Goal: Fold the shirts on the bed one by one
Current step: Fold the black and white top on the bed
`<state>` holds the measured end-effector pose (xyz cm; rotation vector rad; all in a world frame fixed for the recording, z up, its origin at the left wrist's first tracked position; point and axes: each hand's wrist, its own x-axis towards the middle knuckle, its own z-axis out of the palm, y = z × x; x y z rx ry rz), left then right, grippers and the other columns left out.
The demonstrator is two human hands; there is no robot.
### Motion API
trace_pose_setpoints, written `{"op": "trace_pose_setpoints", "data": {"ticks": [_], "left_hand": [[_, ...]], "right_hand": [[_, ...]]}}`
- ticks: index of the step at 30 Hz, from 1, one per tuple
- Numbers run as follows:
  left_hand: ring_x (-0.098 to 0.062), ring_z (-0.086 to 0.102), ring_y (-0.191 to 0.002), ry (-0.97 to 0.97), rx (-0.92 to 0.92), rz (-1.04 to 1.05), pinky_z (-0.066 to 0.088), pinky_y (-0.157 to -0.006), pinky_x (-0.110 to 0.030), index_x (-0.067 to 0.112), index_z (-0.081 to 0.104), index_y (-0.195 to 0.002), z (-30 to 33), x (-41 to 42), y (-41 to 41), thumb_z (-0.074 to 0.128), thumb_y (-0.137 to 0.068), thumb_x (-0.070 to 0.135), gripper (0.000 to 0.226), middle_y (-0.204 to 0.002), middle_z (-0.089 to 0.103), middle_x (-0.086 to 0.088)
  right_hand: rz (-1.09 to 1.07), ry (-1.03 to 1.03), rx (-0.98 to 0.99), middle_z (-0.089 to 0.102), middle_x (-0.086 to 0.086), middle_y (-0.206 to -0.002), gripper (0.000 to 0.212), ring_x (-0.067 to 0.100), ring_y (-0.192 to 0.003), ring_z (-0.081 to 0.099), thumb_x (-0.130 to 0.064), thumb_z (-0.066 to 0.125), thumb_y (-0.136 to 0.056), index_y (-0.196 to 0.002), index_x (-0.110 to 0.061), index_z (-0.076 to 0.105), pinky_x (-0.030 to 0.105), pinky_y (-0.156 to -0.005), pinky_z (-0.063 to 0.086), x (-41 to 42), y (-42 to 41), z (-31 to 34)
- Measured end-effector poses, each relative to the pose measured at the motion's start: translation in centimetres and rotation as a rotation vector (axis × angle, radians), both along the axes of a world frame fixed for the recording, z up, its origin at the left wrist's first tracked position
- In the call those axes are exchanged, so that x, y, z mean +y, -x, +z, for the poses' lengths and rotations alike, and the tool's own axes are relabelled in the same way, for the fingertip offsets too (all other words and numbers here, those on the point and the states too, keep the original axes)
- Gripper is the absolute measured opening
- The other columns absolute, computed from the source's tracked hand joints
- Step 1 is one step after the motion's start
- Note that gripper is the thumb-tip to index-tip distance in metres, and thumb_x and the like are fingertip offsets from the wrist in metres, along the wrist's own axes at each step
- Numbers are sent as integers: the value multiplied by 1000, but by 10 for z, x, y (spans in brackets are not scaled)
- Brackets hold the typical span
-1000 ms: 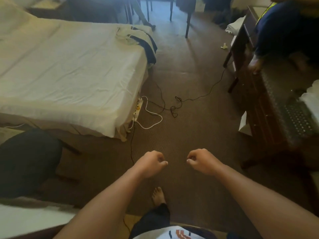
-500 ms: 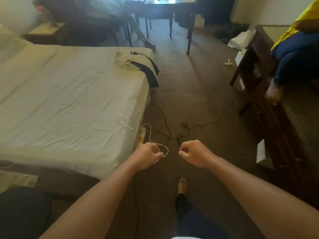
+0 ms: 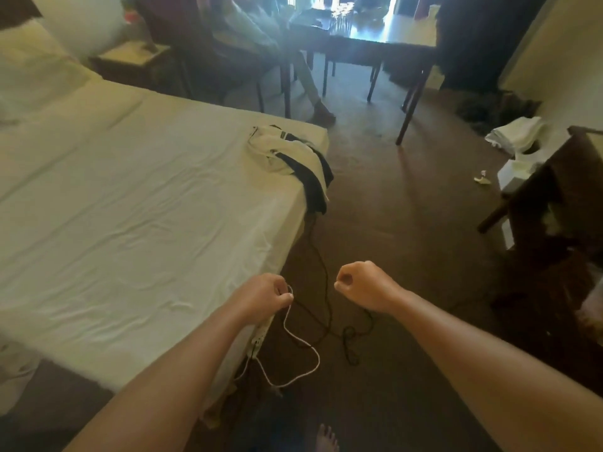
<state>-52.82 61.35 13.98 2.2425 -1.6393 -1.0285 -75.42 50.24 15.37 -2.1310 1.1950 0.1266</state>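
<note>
Left hand point(image 3: 266, 296) and right hand point(image 3: 362, 285): fingers curled into fists, gripping nothing. Shirt point(image 3: 290, 158): crumpled on the bed point(image 3: 130, 216) corner, well beyond both fists, one dark part hanging over the edge.

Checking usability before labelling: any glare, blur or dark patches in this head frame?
Head view: strong glare washes out the table at top; the floor and right-side furniture sit in deep shadow; the crumpled shirt on the bed is lit but soft; both hands, left and right, are fairly sharp; wide-angle bending at edges.
</note>
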Motion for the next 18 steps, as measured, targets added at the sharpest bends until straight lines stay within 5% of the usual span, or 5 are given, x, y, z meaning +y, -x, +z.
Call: {"op": "trace_pose_setpoints", "data": {"ticks": [5, 18], "left_hand": [[-14, 66, -88, 88, 37, 149, 52, -76, -29, 20, 75, -101, -13, -68, -52, 65, -96, 36, 20, -99, 72, 1], [-23, 66, -97, -61, 23, 107, 55, -88, -39, 17, 74, -105, -9, -267, -235, 67, -92, 42, 29, -110, 71, -5]], "right_hand": [[69, -3, 27, 69, -7, -86, 13, 7, -78, 67, -31, 62, -98, -89, -26, 69, 35, -77, 61, -82, -63, -9], [141, 27, 114, 68, -5, -86, 14, 9, -75, 67, -26, 60, -99, -98, -21, 73, 29, -70, 59, -265, -230, -15]]}}
